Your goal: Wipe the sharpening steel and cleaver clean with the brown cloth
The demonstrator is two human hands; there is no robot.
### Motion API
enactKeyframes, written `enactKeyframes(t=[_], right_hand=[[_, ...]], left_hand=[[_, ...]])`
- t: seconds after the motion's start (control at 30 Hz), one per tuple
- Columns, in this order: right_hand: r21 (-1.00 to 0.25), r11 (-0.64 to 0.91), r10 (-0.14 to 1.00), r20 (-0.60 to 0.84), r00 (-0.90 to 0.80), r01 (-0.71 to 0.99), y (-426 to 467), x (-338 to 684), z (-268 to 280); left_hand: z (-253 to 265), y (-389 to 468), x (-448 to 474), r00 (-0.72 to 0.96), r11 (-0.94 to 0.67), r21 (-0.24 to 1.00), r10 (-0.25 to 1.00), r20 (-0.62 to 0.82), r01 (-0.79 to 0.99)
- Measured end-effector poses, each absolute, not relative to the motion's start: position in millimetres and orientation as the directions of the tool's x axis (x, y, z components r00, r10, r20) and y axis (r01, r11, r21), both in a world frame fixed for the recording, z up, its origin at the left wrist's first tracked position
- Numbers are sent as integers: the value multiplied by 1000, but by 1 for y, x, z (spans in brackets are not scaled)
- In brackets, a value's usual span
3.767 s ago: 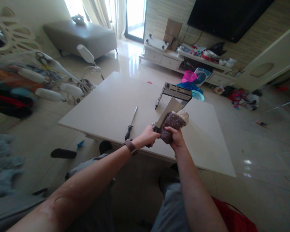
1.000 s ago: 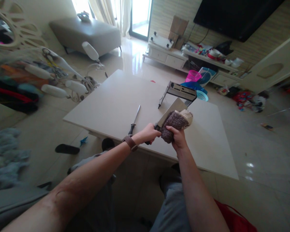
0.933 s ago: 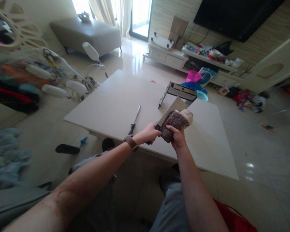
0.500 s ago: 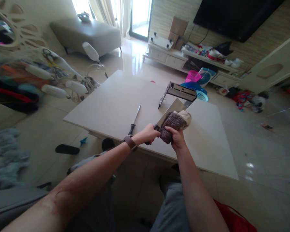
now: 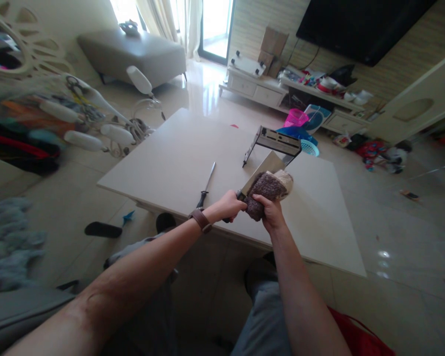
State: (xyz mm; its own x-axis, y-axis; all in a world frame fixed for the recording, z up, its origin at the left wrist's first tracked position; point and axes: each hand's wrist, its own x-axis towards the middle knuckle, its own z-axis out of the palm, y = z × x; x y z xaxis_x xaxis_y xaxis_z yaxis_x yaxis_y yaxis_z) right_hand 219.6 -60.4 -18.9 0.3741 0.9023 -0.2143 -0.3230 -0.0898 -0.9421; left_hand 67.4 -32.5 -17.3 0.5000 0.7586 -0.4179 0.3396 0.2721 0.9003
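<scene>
My left hand (image 5: 232, 205) is closed round the black handle of a cleaver (image 5: 263, 170), whose broad blade points away to the upper right. In my right hand (image 5: 272, 211) is a bunched cloth (image 5: 269, 189), dark brown and fuzzy with a cream part at its far end. The cloth lies against the blade's right side and covers part of it. To the left, a honing steel (image 5: 207, 185) with a black handle rests on the white table (image 5: 163, 158). Just beyond the blade stands a metal rack-like frame (image 5: 278, 138) with black legs.
Past the table's far edge are a pink basket (image 5: 296, 117) and a light blue basket (image 5: 309, 147). White lamp arms (image 5: 116, 133) rise at the left. A low TV cabinet (image 5: 255, 91) and a grey bench (image 5: 137, 54) stand farther back. A black slipper-like item (image 5: 103, 229) lies on the floor.
Almost nothing differs. The cloth and both hands stay at nearly the same place on the cleaver, with only a very slight shift of the cloth.
</scene>
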Motion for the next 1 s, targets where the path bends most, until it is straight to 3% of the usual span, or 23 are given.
enactKeyframes(t=[1.0], right_hand=[[-943,-124,906,-235,352,-310,-62,219,-21]], left_hand=[[-16,-33,66,496,259,886,751,-435,385]])
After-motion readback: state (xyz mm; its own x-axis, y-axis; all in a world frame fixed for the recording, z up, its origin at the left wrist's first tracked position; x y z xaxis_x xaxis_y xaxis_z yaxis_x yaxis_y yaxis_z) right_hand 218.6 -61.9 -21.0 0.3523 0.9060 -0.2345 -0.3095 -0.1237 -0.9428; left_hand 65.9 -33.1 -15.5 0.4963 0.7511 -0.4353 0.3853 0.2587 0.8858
